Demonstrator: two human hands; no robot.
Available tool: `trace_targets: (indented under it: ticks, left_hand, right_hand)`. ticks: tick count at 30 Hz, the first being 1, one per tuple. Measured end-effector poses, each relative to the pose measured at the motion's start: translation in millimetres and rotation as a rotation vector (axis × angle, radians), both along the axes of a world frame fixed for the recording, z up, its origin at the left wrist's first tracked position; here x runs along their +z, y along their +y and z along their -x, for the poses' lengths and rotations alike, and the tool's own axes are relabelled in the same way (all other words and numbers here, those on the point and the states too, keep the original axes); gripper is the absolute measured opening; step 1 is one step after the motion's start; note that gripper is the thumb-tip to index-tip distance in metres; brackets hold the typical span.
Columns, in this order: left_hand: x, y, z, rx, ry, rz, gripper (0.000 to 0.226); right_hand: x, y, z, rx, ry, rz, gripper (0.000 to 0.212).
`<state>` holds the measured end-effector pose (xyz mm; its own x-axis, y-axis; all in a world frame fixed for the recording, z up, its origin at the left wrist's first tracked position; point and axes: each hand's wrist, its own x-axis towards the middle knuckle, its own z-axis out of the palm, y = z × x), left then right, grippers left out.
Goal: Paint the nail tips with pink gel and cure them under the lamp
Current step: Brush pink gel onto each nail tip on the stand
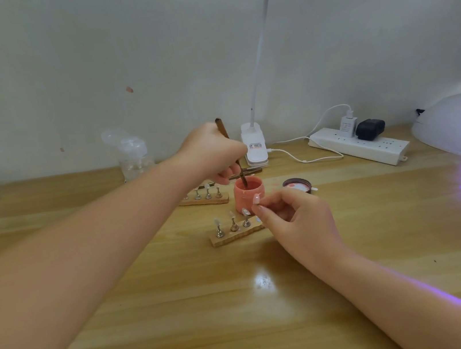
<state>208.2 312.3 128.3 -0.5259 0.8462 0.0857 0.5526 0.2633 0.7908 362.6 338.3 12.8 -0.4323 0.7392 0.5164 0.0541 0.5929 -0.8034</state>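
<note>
Left hand: the left hand (213,151) is closed around a brown-handled brush (231,151), whose bristle end is dipped into the open pink gel jar (249,194).
Right hand: the right hand (292,212) pinches a single nail tip (256,199) between thumb and forefinger, the other fingers loosely curled; the tip sits just beside the jar and looks pale pink.
Gel jar: upright on the wooden surface (180,287), lid off; the jar lid (297,185) lies just to its right, inside facing up.
Near stand: a wooden holder (237,235) carries three metal pegs with nail tips (232,215) that look clear or unpainted; its right end is hidden by the right hand.
Far stand: a second holder (204,200) lies behind the left hand, partly hidden; its tips cannot be judged.
Curing lamp: the UV lamp (459,123) at the far right glows violet, well apart from the stands.
Progress: loading the brush; judging by the bare-looking tips, most painting and curing remains.
</note>
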Motion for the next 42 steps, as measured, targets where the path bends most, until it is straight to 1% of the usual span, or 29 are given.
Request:
trace_targets:
  ticks: [4,6,9,12,14,17,22,27,31,35,39,42]
  left_hand:
    - [-3,10,-5,-0.055,-0.01,0.136,0.013]
    - [-5,11,-5,-0.068,-0.023,0.173,0.015]
    - [-1,8,2,-0.011,-0.1,0.107,0.009]
    - [4,-1,14,0.073,-0.269,-0.005,0.01]
    - [3,-8,23,0.119,-0.361,-0.047,0.011]
    - [-5,-19,32,0.155,-0.474,-0.05,0.012]
    - [-15,-32,46,0.197,-0.596,-0.065,0.016]
    - [-15,-34,46,0.16,-0.717,-0.124,0.017]
    - [-22,-35,38,0.17,-0.695,-0.115,0.016]
    - [-30,-47,34,0.217,-0.606,-0.264,0.015]
    - [-38,-67,18,0.063,-0.506,-0.475,0.014]
    - [-52,-85,2,-0.048,-0.388,-0.543,0.014]
  right_hand:
    - [1,0,1,0.003,0.006,-0.016,0.009]
    - [0,0,1,0.001,0.001,-0.025,0.007]
    - [0,-1,0,-0.008,-0.003,-0.045,0.006]
    - [0,-1,1,-0.018,0.0,-0.062,0.006]
    - [0,-1,1,-0.027,-0.005,-0.06,0.007]
    - [1,-1,1,-0.029,-0.016,-0.053,0.007]
    - [3,-3,-1,-0.018,-0.03,-0.047,0.006]
    - [4,-3,-1,-0.015,-0.034,-0.045,0.007]
    - [3,-2,-3,-0.014,-0.041,-0.036,0.006]
    - [4,-2,-2,-0.01,-0.049,-0.034,0.004]
    - [5,-2,-2,-0.007,-0.047,-0.037,0.003]
    - [5,-2,-2,-0.01,-0.035,-0.039,0.005]
